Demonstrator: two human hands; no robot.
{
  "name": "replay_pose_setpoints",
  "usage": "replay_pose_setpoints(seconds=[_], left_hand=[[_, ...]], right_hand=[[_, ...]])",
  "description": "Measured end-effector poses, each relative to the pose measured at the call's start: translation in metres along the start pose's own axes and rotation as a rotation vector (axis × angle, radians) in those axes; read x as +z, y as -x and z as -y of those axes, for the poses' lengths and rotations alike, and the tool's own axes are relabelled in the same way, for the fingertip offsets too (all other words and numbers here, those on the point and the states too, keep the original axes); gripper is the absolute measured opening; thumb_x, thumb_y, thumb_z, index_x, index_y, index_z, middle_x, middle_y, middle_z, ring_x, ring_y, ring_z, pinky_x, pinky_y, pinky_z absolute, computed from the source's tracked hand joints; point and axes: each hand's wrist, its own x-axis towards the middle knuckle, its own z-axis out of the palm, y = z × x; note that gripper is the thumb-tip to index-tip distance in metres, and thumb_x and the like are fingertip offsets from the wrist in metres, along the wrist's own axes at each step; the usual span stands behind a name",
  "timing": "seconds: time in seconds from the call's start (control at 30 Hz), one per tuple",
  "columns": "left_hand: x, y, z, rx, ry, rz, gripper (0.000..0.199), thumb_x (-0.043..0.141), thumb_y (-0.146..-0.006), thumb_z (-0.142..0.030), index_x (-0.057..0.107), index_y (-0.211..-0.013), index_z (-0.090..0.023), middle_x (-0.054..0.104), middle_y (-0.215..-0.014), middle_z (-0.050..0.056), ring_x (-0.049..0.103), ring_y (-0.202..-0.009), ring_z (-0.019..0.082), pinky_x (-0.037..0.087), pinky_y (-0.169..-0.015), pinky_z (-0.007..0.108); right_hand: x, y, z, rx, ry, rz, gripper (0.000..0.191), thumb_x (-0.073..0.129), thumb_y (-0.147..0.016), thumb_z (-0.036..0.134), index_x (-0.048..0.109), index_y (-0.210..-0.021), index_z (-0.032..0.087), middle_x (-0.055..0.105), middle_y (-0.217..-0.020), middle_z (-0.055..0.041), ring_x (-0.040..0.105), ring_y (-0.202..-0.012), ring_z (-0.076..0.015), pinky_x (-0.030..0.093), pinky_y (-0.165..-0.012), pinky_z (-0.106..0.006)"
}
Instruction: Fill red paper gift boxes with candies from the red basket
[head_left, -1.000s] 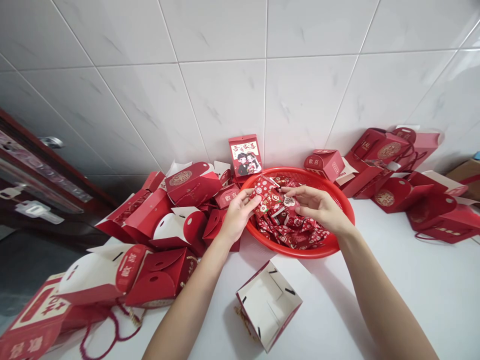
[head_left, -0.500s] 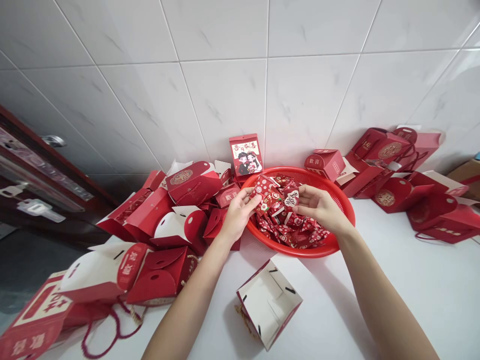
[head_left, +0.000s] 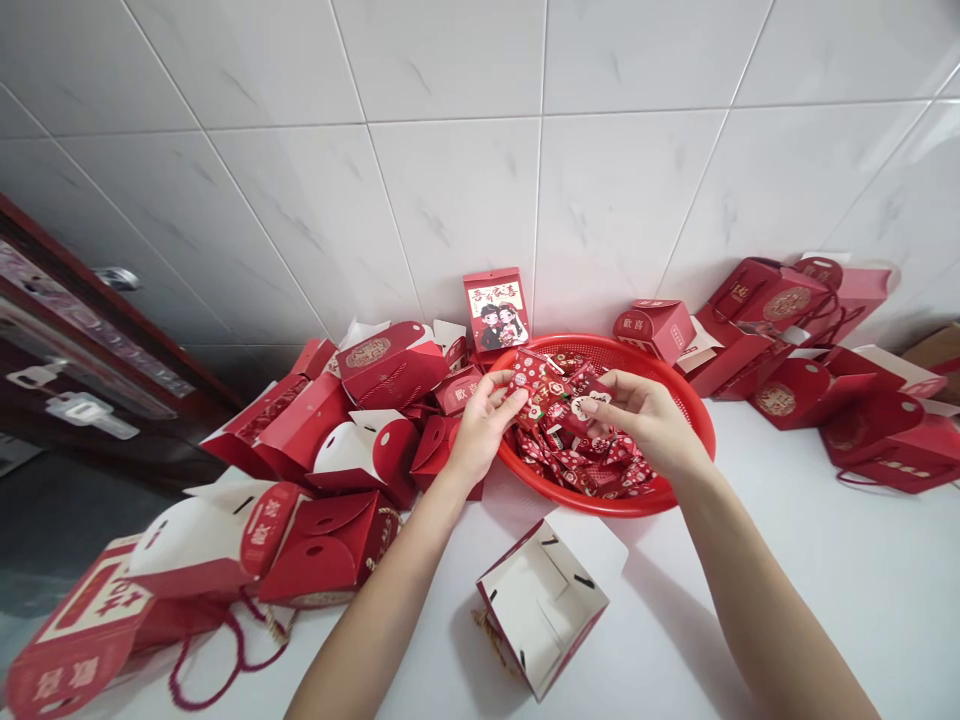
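My left hand (head_left: 481, 428) pinches a red patterned snack packet (head_left: 534, 383) between thumb and fingers, above the left part of a red plastic basket (head_left: 600, 506). Over the same basket, my right hand (head_left: 651, 420) is closed on a red packet with a white label (head_left: 586, 409), thumb across its face. Both packets are held close together. More small red wrapped packets (head_left: 600, 470) lie heaped beneath them. In front of the basket stands an open-topped gift box (head_left: 544, 600), its white inside bare and a twisted cord handle at its left.
Several red gift boxes (head_left: 390, 362) crowd the table's left side, one trailing a dark red cord (head_left: 238, 640). More boxes and bags (head_left: 780, 300) stand at the right. A picture box (head_left: 496, 308) leans on the tiled wall behind the basket.
My right hand has shifted slightly and its thumb now covers part of the white label. The left hand keeps hold of its packet. The view has moved slightly.
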Motion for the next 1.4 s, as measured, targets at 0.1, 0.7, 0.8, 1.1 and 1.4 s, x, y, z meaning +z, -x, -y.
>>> replay_pose_setpoints(seconds=[0.1, 0.7, 0.8, 1.1, 1.4], left_hand=[[-0.001, 0.001, 0.004, 0.074, -0.082, -0.032, 0.067, 0.082, -0.079, -0.042, 0.051, -0.137, -0.030, 0.073, -0.119, 0.005, 0.071, -0.098, 0.018, 0.055, -0.093, 0.034], [-0.002, 0.001, 0.005, 0.250, -0.342, 0.083, 0.038, 0.070, -0.090, -0.036, 0.072, -0.126, -0.026, 0.069, -0.137, 0.006, 0.059, -0.133, 0.028, 0.044, -0.115, 0.044], [-0.001, 0.003, 0.003, 0.237, -0.355, 0.106, 0.034, 0.069, -0.090, -0.033, 0.075, -0.123, -0.026, 0.070, -0.135, 0.005, 0.058, -0.135, 0.027, 0.041, -0.119, 0.043], [0.005, 0.008, -0.004, 0.168, -0.319, 0.134, 0.040, 0.078, -0.079, -0.030, 0.076, -0.118, -0.023, 0.073, -0.131, 0.007, 0.064, -0.127, 0.029, 0.049, -0.111, 0.045], [0.000, 0.008, -0.003, 0.088, -0.316, 0.234, 0.054, 0.083, -0.076, -0.030, 0.071, -0.129, -0.024, 0.068, -0.138, 0.009, 0.067, -0.123, 0.031, 0.056, -0.103, 0.043]], right_hand=[[0.007, 0.000, 0.000, 0.038, -0.033, 0.061, 0.041, 0.087, -0.071, 0.045, 0.056, -0.082, 0.020, 0.065, -0.079, 0.0018, 0.073, -0.069, -0.0187, 0.059, -0.066, -0.031], [0.010, -0.005, -0.012, 0.108, -0.044, 0.060, 0.057, 0.084, -0.073, 0.046, 0.052, -0.113, 0.023, 0.072, -0.076, 0.0018, 0.076, -0.067, -0.0210, 0.061, -0.066, -0.033], [0.010, -0.003, -0.011, 0.093, -0.034, 0.109, 0.063, 0.082, -0.075, 0.043, 0.052, -0.127, 0.023, 0.071, -0.077, 0.0025, 0.076, -0.068, -0.0220, 0.063, -0.070, -0.038], [0.011, -0.003, -0.012, 0.061, -0.014, 0.177, 0.052, 0.080, -0.079, 0.045, 0.057, -0.121, 0.024, 0.072, -0.077, 0.0009, 0.074, -0.066, -0.0213, 0.063, -0.071, -0.040], [0.011, -0.004, -0.010, 0.022, 0.140, 0.030, 0.046, 0.072, -0.083, 0.058, 0.065, -0.112, 0.023, 0.074, -0.090, -0.0043, 0.071, -0.079, -0.0219, 0.059, -0.070, -0.036]])
